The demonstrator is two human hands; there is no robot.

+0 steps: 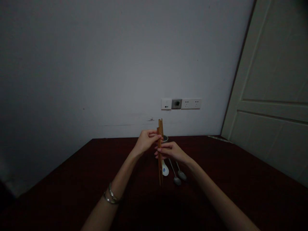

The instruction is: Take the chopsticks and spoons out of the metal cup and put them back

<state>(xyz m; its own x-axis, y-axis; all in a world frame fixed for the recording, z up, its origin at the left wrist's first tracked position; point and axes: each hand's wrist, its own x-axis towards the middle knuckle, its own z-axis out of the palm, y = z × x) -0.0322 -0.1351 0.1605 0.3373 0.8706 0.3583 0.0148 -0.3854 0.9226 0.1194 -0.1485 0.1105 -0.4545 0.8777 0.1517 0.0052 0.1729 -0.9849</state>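
Note:
A bundle of wooden chopsticks stands nearly upright in front of me, above the table. My left hand pinches it near the upper end. Lower down, my right hand closes on the same bundle, thumb and fingers around it. The tops of the chopsticks are uneven in height. Behind the hands, a cup shows only its rim and part of its inside. A white spoon with a blue mark lies just right of the chopsticks' lower part. Two metal spoons lie beside it, their handle ends hidden by my right hand.
The dark red table reaches back to a pale wall. Sockets and switch plates are set in the wall above it. A thin flat strip lies at the back right edge, near a panelled door.

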